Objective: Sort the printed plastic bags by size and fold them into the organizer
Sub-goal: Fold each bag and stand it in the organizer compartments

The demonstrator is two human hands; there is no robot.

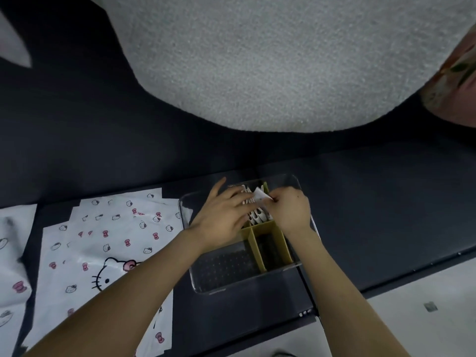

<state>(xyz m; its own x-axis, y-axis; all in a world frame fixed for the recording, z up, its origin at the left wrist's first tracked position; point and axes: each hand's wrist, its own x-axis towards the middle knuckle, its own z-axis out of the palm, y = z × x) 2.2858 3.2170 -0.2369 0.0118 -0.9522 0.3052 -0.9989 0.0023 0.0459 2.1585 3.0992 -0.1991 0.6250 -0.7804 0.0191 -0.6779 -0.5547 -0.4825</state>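
Spreading across the dark table (386,197) at 9 o'clock of the clear organizer (307,222): approx 4 unfolded cat-print bags (108,243), overlapping, exact count unclear. Organizer has 1 olive cross divider (260,229). Folded bags (256,215) stand packed in the far section, several, uncountable. Right hand (292,210) pinches 1 folded bag (261,195) just above that row, long axis 10-to-4; left hand (224,215) nearer the row, fingers spread, pressing it toward 9 w/o gripping.

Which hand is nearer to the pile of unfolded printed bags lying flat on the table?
The left hand. It is over the organizer's left part, just right of the unfolded bags. The right hand is farther right, pinching a folded bag there.
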